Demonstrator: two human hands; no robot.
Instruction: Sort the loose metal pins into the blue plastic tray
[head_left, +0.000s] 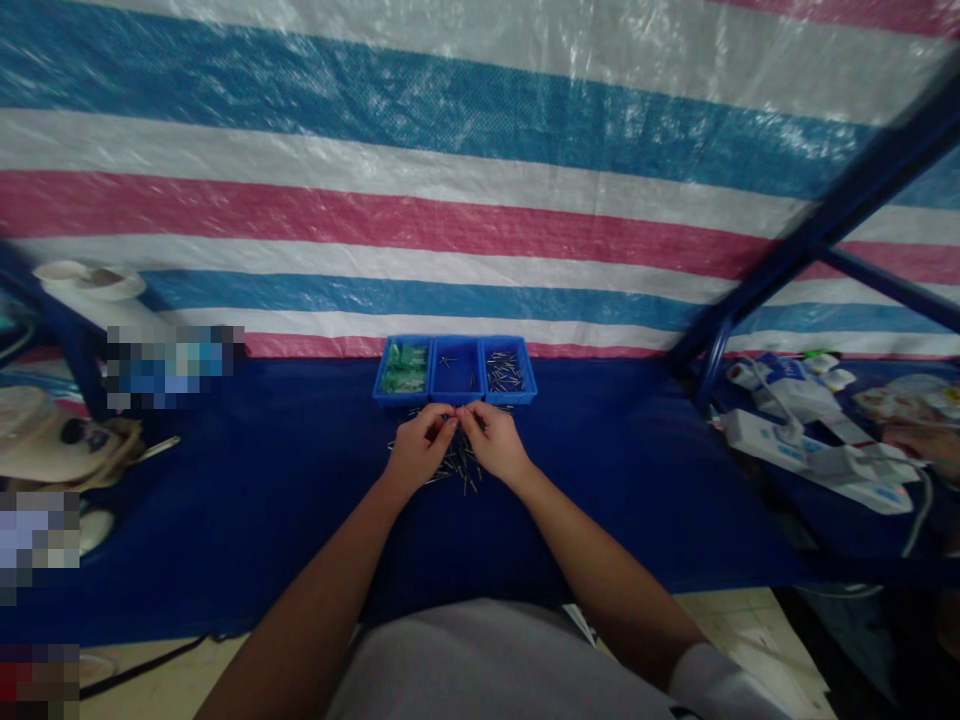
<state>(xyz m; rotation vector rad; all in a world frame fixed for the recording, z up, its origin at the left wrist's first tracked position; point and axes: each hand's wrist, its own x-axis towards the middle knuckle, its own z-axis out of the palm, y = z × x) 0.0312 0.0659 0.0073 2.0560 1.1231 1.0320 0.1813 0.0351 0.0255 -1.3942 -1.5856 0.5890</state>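
Note:
My left hand [422,446] and my right hand [495,440] meet fingertip to fingertip above the dark blue table. Both are closed in a pinch; whatever is between the fingertips is too small to make out. Below and around them lies a loose pile of thin, dark metal pins or rods [466,470], partly hidden by the hands. Just beyond stands a blue three-part tray [457,399]. Small green pieces [405,367] fill its left compartment, a few thin pieces [446,361] lie in the middle one, and many slim metal pieces [505,371] in the right one.
A striped plastic sheet [465,220] hangs behind the blue table [615,480]. At the right, beside a blue metal frame [765,275], lie white power strips [772,440] and cables. A white roll [97,295] and a beige bag-like item [52,440] are at the left.

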